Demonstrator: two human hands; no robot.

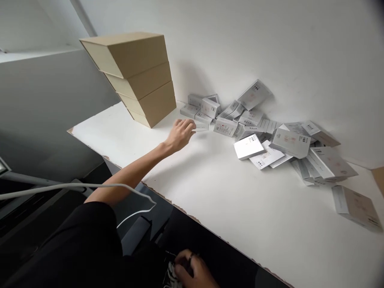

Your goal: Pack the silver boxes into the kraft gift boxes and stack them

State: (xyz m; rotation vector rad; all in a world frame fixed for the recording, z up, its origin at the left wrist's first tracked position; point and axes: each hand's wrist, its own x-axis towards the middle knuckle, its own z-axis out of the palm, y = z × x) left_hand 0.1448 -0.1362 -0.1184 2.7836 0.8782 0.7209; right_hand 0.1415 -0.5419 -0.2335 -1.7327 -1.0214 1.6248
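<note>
A small white box (201, 126), flat and rectangular with crisp cardboard edges and a smooth pale face, is lying on the white tabletop (228, 192) at the near-left edge of a loose heap of similar boxes (270, 132), just in front of the wall. The left hand (181, 134) is reaching out on a bare, outstretched arm, its fingers curled and closing on the near end of this box; the grip is narrow, with fingertips touching the carton, though whether it is lifted off the surface cannot be told. The heaped boxes are showing matte white and light grey sides with small dark print and faint reddish marks, some lying flat, some tilted against each other or leaning on the wall. To the left of the hand, four plain tan cardboard cartons (136, 76) are standing stacked, smooth-sided and sharp-cornered. The tabletop is looking matte and slightly chipped along its brown front edge. The right hand (192, 272) is resting low, below the tabletop edge, its fingers bent around something striped black and white; what it is cannot be made out. A white cable (90, 186) is looping across the dark sleeve (75, 244).
</note>
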